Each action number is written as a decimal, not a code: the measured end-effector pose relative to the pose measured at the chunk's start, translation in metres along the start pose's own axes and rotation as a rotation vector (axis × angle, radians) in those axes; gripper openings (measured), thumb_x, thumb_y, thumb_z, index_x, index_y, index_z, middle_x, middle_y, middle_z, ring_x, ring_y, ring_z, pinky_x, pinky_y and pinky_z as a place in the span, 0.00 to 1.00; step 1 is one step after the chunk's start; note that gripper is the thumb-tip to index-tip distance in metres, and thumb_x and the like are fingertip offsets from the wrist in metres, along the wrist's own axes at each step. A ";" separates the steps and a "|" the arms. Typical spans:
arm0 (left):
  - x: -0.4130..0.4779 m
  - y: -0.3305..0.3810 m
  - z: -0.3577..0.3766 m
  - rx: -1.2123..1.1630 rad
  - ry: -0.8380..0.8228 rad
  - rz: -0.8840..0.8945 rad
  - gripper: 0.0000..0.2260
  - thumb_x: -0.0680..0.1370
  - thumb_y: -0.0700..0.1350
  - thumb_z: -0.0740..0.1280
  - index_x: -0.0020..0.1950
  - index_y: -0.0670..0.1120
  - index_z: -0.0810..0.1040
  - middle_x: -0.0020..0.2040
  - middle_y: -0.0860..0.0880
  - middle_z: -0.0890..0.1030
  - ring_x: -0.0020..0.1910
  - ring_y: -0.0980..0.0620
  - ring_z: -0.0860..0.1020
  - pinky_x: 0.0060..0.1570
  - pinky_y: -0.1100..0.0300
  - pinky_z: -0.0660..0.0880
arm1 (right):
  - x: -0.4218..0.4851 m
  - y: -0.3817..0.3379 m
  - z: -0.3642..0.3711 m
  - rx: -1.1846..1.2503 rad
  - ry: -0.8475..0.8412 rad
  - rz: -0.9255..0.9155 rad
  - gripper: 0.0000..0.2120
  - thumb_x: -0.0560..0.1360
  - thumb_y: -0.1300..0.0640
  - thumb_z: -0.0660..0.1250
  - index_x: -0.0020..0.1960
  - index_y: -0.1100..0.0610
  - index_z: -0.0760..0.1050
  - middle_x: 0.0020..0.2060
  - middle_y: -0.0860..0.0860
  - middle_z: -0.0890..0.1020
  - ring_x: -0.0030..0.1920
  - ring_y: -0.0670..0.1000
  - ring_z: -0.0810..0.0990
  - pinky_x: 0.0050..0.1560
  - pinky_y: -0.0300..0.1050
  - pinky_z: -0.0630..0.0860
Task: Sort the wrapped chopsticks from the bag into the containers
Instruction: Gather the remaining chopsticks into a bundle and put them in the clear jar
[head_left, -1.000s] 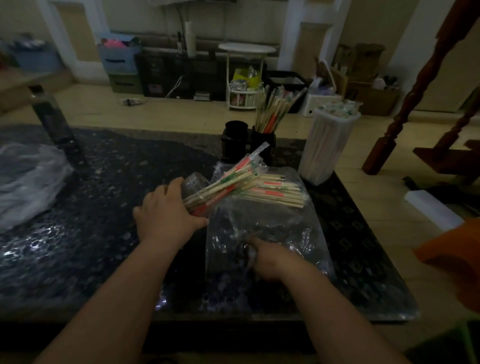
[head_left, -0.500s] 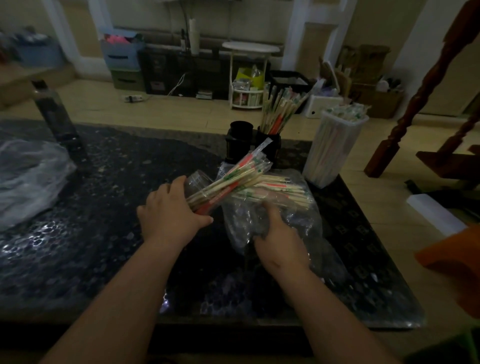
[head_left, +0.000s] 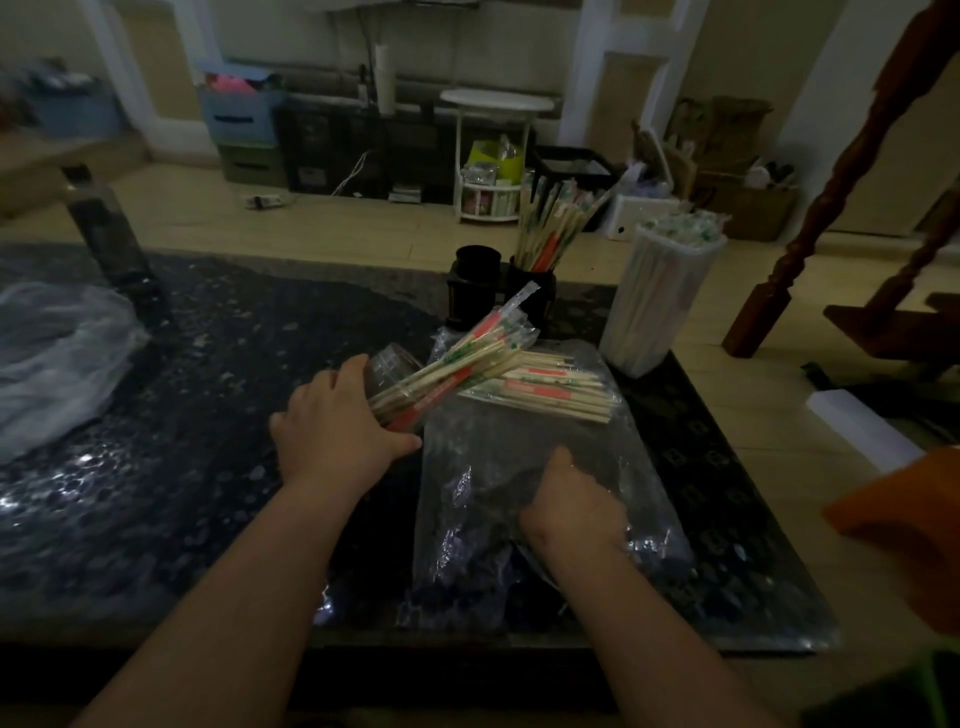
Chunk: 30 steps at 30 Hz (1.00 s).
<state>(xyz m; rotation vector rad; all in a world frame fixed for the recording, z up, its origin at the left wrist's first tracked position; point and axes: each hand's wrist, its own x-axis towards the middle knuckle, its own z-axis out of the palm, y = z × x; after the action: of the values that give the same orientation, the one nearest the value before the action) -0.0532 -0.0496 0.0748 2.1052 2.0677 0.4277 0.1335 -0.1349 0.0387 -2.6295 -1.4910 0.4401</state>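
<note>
Bamboo sticks in printed sleeves are being clamped as a bundle (head_left: 457, 366) by the left grip (head_left: 337, 423), closed round the near ends, the long axis slanting away rightward toward the black holder (head_left: 543, 306). The clear bag (head_left: 519, 447) is being pinned to the worktop (head_left: 208, 415) by the right grip (head_left: 571, 504), curled into its plastic; more wrapped chopsticks (head_left: 545, 389) are lying crosswise at its far end, nearer that grip.

Wrapped chopsticks (head_left: 545, 388) lie flat in the clear bag (head_left: 498, 447), another bundle (head_left: 457, 368) slanting above, near black containers (head_left: 475, 283).
</note>
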 end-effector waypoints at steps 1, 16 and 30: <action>0.000 0.000 0.000 -0.004 -0.002 0.001 0.47 0.64 0.67 0.75 0.76 0.54 0.57 0.68 0.45 0.70 0.68 0.42 0.68 0.63 0.43 0.67 | 0.000 0.000 -0.001 -0.013 -0.038 0.010 0.17 0.76 0.50 0.65 0.62 0.53 0.74 0.57 0.54 0.81 0.57 0.57 0.81 0.49 0.46 0.73; 0.000 0.001 0.004 0.005 0.001 0.016 0.47 0.63 0.67 0.76 0.76 0.55 0.58 0.68 0.46 0.71 0.67 0.42 0.69 0.62 0.43 0.67 | 0.013 -0.007 0.012 0.080 -0.417 -0.119 0.17 0.78 0.48 0.66 0.66 0.48 0.77 0.60 0.54 0.81 0.58 0.55 0.80 0.61 0.46 0.75; 0.002 0.002 0.006 0.013 -0.014 0.004 0.48 0.62 0.68 0.75 0.76 0.55 0.57 0.68 0.46 0.71 0.67 0.42 0.69 0.63 0.43 0.67 | -0.011 -0.006 -0.015 0.427 0.069 -0.063 0.26 0.79 0.45 0.64 0.73 0.44 0.57 0.58 0.52 0.81 0.55 0.56 0.80 0.44 0.47 0.72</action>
<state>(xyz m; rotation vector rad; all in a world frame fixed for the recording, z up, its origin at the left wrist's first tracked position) -0.0494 -0.0468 0.0701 2.1133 2.0646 0.4001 0.1277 -0.1408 0.0565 -2.2372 -1.2850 0.5816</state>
